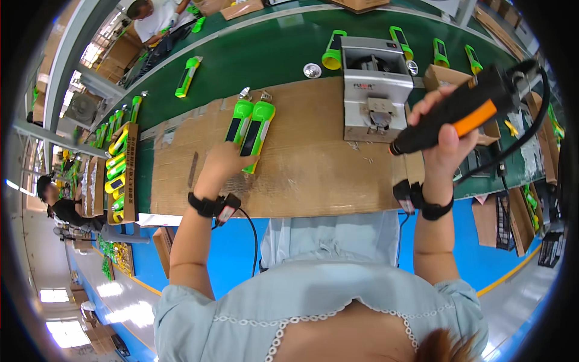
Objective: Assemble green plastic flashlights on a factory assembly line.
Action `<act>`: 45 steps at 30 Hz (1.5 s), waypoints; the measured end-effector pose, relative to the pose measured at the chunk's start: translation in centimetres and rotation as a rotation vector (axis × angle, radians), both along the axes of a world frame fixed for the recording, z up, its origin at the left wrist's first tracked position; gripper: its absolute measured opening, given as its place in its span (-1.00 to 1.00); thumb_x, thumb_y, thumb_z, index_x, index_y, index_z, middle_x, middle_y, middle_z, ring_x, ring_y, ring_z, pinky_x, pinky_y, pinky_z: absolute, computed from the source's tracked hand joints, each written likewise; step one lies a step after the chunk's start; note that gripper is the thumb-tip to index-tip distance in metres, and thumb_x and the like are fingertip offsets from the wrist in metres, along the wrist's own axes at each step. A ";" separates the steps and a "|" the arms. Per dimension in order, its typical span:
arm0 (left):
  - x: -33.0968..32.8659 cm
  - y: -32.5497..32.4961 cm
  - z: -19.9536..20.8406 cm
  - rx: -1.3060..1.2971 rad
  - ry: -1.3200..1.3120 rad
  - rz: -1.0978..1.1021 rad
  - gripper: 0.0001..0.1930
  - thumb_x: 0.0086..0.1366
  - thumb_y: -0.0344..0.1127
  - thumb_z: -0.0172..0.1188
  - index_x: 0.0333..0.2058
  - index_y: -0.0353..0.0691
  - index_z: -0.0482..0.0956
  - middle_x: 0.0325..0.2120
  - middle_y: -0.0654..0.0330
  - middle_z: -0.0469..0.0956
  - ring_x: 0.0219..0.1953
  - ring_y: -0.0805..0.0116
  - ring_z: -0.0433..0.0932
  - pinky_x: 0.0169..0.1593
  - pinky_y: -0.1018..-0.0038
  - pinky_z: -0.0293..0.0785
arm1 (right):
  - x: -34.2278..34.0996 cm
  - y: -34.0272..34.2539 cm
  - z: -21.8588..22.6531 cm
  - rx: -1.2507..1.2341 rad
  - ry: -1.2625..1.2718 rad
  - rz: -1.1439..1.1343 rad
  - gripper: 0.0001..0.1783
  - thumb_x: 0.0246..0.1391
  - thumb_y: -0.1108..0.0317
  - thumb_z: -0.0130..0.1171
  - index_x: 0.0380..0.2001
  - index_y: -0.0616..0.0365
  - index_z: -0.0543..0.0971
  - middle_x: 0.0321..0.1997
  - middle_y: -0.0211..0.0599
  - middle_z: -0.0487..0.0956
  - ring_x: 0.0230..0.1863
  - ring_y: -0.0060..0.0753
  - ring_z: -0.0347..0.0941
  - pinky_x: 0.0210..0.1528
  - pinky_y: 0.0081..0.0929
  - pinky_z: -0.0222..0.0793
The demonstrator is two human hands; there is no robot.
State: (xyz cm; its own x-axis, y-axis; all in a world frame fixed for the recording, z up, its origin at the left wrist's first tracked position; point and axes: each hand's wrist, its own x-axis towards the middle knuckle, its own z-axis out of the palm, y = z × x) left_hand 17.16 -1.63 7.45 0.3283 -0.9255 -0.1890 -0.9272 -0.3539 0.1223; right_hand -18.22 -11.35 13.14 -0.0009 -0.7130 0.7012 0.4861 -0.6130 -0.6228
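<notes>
Two green flashlights with dark panels lie side by side on the cardboard sheet (313,157), their silvery heads pointing away from me. My left hand (223,163) is closed at the near end of the left flashlight (239,117), hiding that end. Its thumb reaches across to the right flashlight (258,133). In my right hand (443,142) is a black electric screwdriver (455,111) with an orange stripe, held above the table and tilted so its tip points lower left. The tip is near the front of a grey metal screw feeder (375,90).
A cardboard box (129,181) of green flashlights stands at left. More flashlights (189,77) are on the green table (265,54). A round reflector (312,70) lies near the feeder. The screwdriver's cable (540,120) loops at right. Two other people (160,24) are farther off.
</notes>
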 end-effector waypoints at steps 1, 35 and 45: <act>-0.8 1.5 0.2 -0.034 -0.022 0.018 -0.42 -0.11 0.20 0.28 -0.47 -0.32 0.61 -0.47 -0.14 0.55 -0.38 -0.07 0.54 -0.30 0.21 0.45 | 0.2 -0.2 0.3 -0.024 -0.001 -0.001 -0.39 -0.10 0.16 0.30 -0.09 0.34 0.34 -0.43 -0.19 0.49 -0.49 -0.42 0.44 -0.41 -0.54 0.37; -4.8 5.8 -2.5 -0.413 -0.200 -0.081 -0.28 0.02 -0.08 0.30 0.16 -0.12 0.25 -0.18 -0.29 0.38 -0.12 -0.18 0.40 -0.10 0.18 0.40 | 2.7 -3.0 1.2 -0.141 0.081 -0.195 -0.54 0.04 0.19 0.16 -0.14 0.34 0.35 -0.47 -0.12 0.49 -0.52 -0.36 0.44 -0.42 -0.48 0.37; -7.7 5.3 -1.1 -0.237 0.192 -0.377 -0.27 0.00 -0.16 0.32 0.16 -0.01 0.19 -0.60 -0.03 0.49 -0.46 -0.03 0.52 -0.38 0.20 0.42 | 2.6 -3.1 1.6 -0.176 0.047 -0.182 -0.58 0.05 0.24 0.14 -0.13 0.32 0.34 -0.48 -0.11 0.49 -0.52 -0.34 0.44 -0.43 -0.47 0.38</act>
State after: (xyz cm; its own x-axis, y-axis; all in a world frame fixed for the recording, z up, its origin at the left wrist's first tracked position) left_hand 9.50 3.69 6.40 -0.0583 -0.9982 0.0168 -0.9382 0.0605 0.3407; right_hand -15.62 -14.50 14.70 -0.0826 -0.5713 0.8166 0.3305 -0.7887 -0.5184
